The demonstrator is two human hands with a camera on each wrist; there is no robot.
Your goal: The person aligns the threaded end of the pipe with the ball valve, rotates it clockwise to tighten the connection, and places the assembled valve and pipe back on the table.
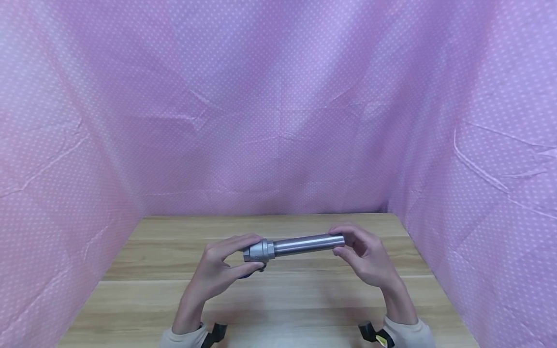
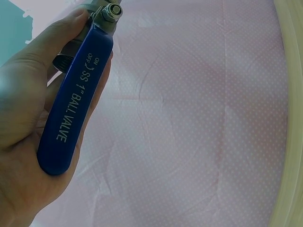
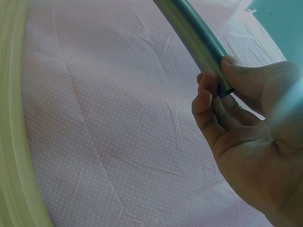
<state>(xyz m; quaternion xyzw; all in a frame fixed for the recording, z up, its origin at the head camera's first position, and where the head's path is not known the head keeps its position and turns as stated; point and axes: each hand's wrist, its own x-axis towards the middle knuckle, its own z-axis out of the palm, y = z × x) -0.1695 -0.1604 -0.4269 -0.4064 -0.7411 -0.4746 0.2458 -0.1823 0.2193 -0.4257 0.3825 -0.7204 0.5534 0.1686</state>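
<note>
Nearest, at the lower edge, are pale sleeves with black wrist-worn devices on the inner side of each wrist. Beyond them, a person's two bare hands hold a metal assembly, apparently above the surface. The left hand has its grip clamped on a steel ball valve, thumb on the near side, fingers over the far side. The valve's blue lever handle, lettered "BALL VALVE", points back along the palm. A plain steel pipe runs from the valve's hexagonal end, tilting slightly upward to the right. The right hand has its grip pinched on the pipe's far end, thumb opposite fingers. How firmly pipe and valve are joined cannot be told. If the threads are barely engaged or crooked, the pipe could jam or drop; the smooth tube could slip from a light pinch; and the palm could knock the lever round. Farther off, the wood-grain surface meets pink, white-dotted cloth hanging on three sides.
</note>
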